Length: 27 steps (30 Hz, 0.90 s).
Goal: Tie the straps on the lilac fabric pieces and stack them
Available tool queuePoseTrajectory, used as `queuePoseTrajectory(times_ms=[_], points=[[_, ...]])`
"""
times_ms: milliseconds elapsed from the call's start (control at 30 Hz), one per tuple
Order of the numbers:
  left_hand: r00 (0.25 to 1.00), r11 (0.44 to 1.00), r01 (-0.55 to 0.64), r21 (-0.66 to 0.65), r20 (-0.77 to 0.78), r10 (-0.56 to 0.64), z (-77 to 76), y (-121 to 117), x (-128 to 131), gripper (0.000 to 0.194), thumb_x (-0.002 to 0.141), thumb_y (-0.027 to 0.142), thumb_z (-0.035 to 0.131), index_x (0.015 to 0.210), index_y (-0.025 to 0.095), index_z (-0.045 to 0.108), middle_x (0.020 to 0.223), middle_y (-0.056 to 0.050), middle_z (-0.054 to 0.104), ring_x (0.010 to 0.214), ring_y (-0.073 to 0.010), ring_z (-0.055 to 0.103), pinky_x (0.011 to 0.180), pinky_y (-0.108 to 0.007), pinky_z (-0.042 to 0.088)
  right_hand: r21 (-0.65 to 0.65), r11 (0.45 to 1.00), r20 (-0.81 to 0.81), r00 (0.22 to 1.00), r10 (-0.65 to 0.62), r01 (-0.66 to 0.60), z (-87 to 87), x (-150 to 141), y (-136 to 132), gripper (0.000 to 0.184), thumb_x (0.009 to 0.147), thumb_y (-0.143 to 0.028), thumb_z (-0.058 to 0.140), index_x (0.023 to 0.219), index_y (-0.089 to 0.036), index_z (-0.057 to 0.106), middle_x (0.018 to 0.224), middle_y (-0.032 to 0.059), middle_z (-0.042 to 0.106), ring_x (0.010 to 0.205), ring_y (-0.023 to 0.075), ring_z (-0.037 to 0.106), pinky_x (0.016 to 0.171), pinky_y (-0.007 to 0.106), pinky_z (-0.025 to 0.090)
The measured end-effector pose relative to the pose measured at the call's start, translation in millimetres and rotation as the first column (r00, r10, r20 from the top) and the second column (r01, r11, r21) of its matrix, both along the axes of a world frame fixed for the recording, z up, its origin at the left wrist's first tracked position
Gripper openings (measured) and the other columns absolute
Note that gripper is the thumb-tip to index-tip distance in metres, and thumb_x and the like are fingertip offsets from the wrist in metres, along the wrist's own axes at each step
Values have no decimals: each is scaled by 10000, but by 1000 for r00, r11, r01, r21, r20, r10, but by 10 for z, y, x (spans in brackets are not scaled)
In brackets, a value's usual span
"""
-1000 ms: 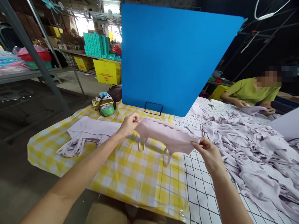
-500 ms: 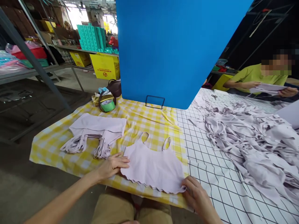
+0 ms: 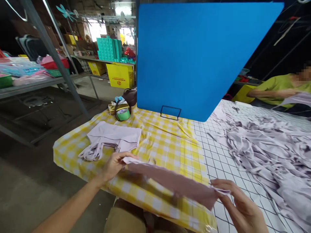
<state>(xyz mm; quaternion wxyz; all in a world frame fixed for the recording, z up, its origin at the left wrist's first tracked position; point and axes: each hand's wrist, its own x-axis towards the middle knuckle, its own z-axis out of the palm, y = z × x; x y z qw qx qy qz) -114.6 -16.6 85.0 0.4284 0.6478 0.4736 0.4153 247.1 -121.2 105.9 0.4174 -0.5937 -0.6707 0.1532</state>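
Note:
A pale lilac camisole top (image 3: 175, 181) is stretched between my two hands, lifted off the yellow checked cloth (image 3: 167, 139) and slightly blurred. Its scalloped hem runs along the top, and the darker-looking underside faces me. My left hand (image 3: 116, 165) pinches the hem at its left end. At the right end, the fingers and thumb of my right hand (image 3: 239, 200) grip the other corner. The straps are mostly hidden. Beyond my left hand lies a neat stack of folded lilac tops (image 3: 116, 134), straps toward me.
A blue board (image 3: 194, 58) stands on the table behind a black wire stand (image 3: 170, 112). Green tape (image 3: 123, 114) lies at the back left. A heap of lilac garments (image 3: 269, 149) covers the right side, on grid cloth. Opposite, a person in a yellow-green shirt (image 3: 279, 84) handles similar fabric.
The top lay flat on the checked cloth; now both hands have raised it by its hem and turned it, underside toward me. The view has shifted left.

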Motion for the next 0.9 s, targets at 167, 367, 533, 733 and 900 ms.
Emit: queuePoseTrajectory(times_ms=[167, 367, 533, 733, 900], points=[[950, 958, -281, 47, 153, 271, 324, 50, -751, 258, 665, 417, 659, 710, 163, 658, 656, -24, 621, 570, -133, 547, 507, -211, 447, 46, 973, -204, 951, 231, -226, 432, -752, 291, 107, 847, -296, 528, 835, -226, 608, 762, 32, 618, 700, 176, 596, 569, 221, 477], [840, 849, -528, -24, 127, 527, 314, 421, -1575, 429, 554, 565, 689, 687, 161, 631, 652, -26, 630, 606, -163, 569, 579, -251, 473, -38, 930, -283, 897, 341, -365, 222, -1772, 1060, 273, 862, -370, 453, 653, -196, 482, 604, -20, 491, 564, 116, 475, 502, 202, 369], [772, 831, -554, 55, -341, 537, 90, 1127, -1696, 467, 690, 558, 495, 807, 130, 638, 713, -49, 668, 723, -214, 616, 600, -259, 462, -226, 960, -202, 972, 123, -168, -335, -2228, 2014, 207, 768, -270, 467, 577, -203, 428, 526, -44, 444, 525, 116, 434, 511, 215, 329], [578, 806, -584, 102, -644, 500, -150, 1638, -1575, 252, 705, 318, 520, 508, 164, 556, 566, -49, 608, 696, -230, 612, 574, -246, 377, -324, 946, -63, 997, -49, 26, -735, -2321, 2500, 243, 743, -203, 500, 518, -213, 410, 519, -13, 514, 550, 144, 491, 528, 231, 312], [483, 800, -591, 101, -751, 451, -261, 1705, -1532, 248, 751, 362, 504, 620, 186, 618, 712, -63, 660, 743, -231, 619, 554, -247, 357, -389, 915, 44, 994, -100, 109, -809, -2287, 2571, 197, 783, -223, 510, 588, -199, 504, 648, 45, 629, 668, 180, 579, 567, 238, 341]])
